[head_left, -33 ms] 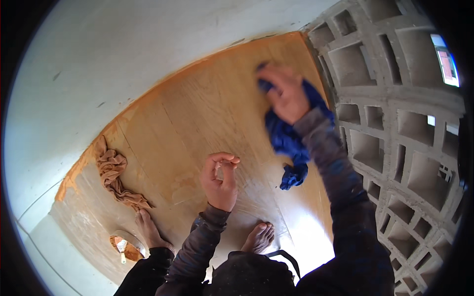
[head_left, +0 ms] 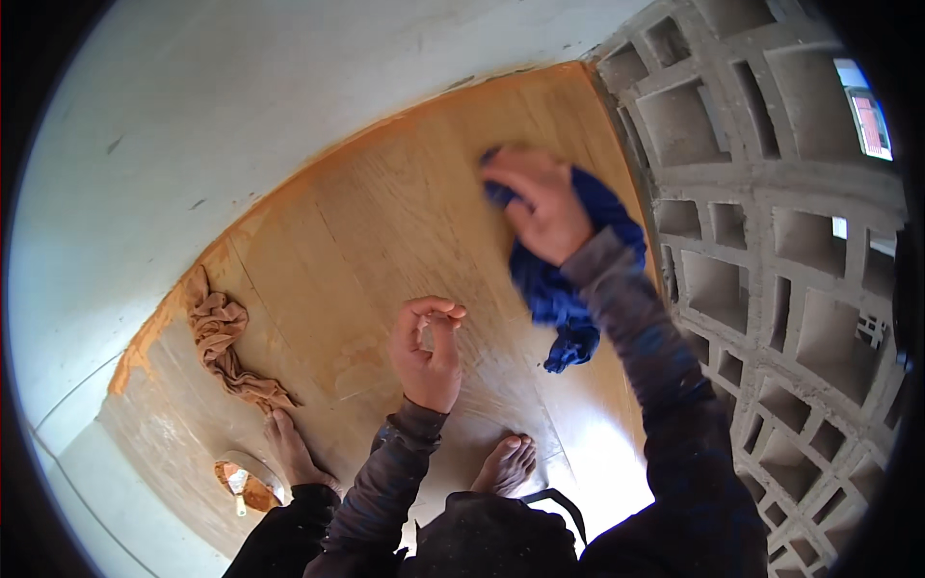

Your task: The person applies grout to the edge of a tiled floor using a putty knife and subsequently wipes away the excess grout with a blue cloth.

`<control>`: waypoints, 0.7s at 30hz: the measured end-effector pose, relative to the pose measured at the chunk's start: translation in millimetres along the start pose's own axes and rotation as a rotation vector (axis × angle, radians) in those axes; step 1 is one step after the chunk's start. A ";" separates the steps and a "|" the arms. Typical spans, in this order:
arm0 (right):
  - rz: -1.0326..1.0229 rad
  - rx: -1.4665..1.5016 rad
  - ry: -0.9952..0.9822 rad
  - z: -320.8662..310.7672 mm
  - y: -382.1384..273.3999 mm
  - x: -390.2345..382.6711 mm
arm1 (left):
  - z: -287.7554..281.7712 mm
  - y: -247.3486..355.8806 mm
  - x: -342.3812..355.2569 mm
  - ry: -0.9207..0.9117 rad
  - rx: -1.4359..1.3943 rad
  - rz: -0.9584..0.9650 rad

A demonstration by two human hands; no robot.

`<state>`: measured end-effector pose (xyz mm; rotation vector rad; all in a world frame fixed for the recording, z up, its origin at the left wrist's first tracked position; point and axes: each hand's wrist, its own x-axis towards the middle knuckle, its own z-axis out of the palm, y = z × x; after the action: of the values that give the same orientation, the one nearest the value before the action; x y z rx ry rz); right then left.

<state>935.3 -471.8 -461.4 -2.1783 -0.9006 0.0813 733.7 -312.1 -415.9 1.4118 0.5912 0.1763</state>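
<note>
head view, looking down at a wooden board (head_left: 385,250). right hand (head_left: 541,204) pressed flat, fingers spread, on a blue cloth (head_left: 564,289) near the board's far right corner, beside the concrete lattice wall (head_left: 771,241) (the cloth trails back along the right edge). left hand (head_left: 427,352) raised over the board's middle, fingers loosely curled, holding nothing. a tan rag (head_left: 226,347) lies at the left edge; a small bowl (head_left: 246,482) sits near the left bare foot (head_left: 289,448); the right foot (head_left: 506,464) stands on the near edge.
</note>
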 end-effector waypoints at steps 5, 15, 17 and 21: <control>0.090 0.006 0.427 -14.0 -0.5 -8.3 | -2.2 7.6 -9.9 -0.071 0.081 0.041; 0.264 -0.515 0.254 -9.1 66.1 53.1 | -1.2 11.2 -7.7 -0.078 -0.001 0.032; 0.168 -0.386 0.157 8.5 40.8 41.0 | -6.4 8.8 -4.9 -0.071 0.001 0.041; 0.116 -0.505 0.114 20.6 7.6 19.6 | -19.6 15.4 -1.1 -0.026 -0.013 0.062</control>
<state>947.8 -450.1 -476.9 -2.6687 -0.7889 -0.2369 726.8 -292.8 -401.7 1.4189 0.5241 0.2108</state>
